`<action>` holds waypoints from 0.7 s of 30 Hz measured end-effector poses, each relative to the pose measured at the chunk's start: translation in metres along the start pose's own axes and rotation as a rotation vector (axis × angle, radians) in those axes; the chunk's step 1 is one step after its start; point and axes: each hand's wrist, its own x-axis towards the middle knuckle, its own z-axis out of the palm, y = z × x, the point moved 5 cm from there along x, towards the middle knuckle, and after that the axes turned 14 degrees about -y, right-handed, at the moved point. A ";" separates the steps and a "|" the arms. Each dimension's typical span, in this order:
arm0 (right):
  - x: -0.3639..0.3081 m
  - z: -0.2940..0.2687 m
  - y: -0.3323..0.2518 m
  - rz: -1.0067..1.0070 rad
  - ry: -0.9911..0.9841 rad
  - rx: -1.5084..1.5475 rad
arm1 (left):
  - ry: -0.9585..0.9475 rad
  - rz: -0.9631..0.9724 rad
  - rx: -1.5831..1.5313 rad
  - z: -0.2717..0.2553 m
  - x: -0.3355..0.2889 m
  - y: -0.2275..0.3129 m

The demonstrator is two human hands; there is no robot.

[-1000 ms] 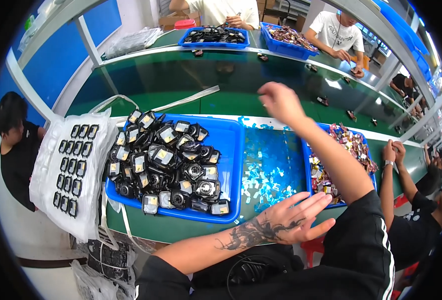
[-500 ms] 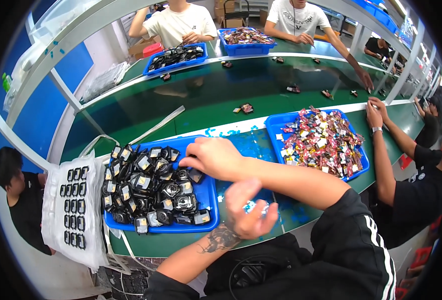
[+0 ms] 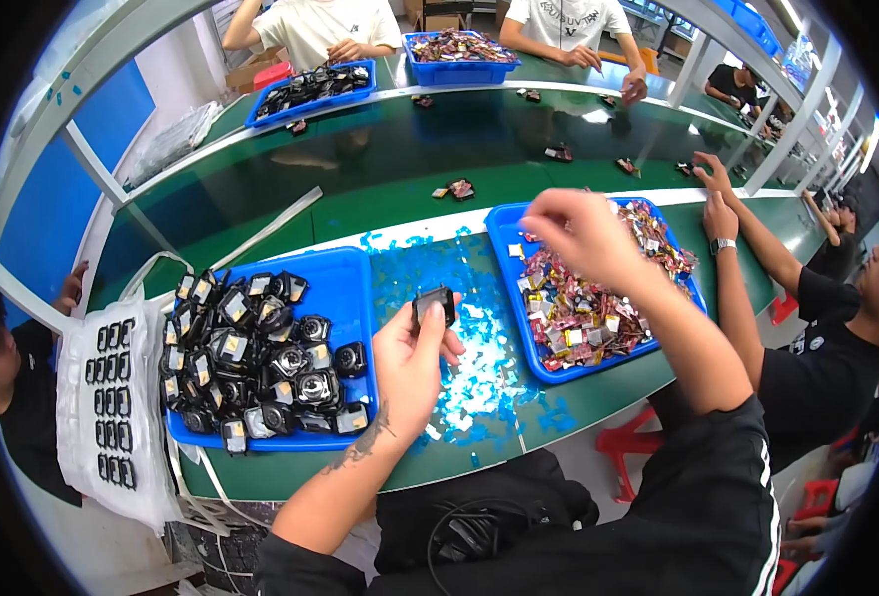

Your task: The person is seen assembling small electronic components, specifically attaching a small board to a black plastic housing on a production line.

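Note:
My left hand (image 3: 412, 363) is closed around a small black camera-like housing (image 3: 434, 304), held upright above the table between the two trays. Many similar black housings, some with a round lens-like part, fill the left half of a blue tray (image 3: 355, 275) on the left. My right hand (image 3: 584, 236) hovers over the near-left part of a second blue tray (image 3: 515, 318) with its fingers curled together. Whatever may be in those fingers is hidden. That second tray is heaped with small red, yellow and white parts (image 3: 598, 313).
Blue and white scraps (image 3: 474, 368) litter the green table (image 3: 380, 477). Along the far belt (image 3: 380, 159) lie scattered small parts. A white sheet with rows of black pieces (image 3: 112, 397) stands left. Co-workers sit opposite and at the right, close to my right arm.
My right hand has moved from the left tray's housings over to the right tray. My left hand, earlier loosely open, now holds a black housing. The whole view has shifted slightly.

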 end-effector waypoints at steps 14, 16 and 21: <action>-0.043 -0.027 0.067 0.075 0.028 0.206 | -0.086 -0.161 -0.301 0.007 0.002 -0.008; -0.049 -0.024 0.069 0.104 -0.076 0.582 | -0.127 -0.193 -0.274 0.004 0.001 -0.012; -0.059 -0.018 0.075 0.203 -0.069 0.538 | -0.079 -0.152 -0.225 0.008 0.001 -0.014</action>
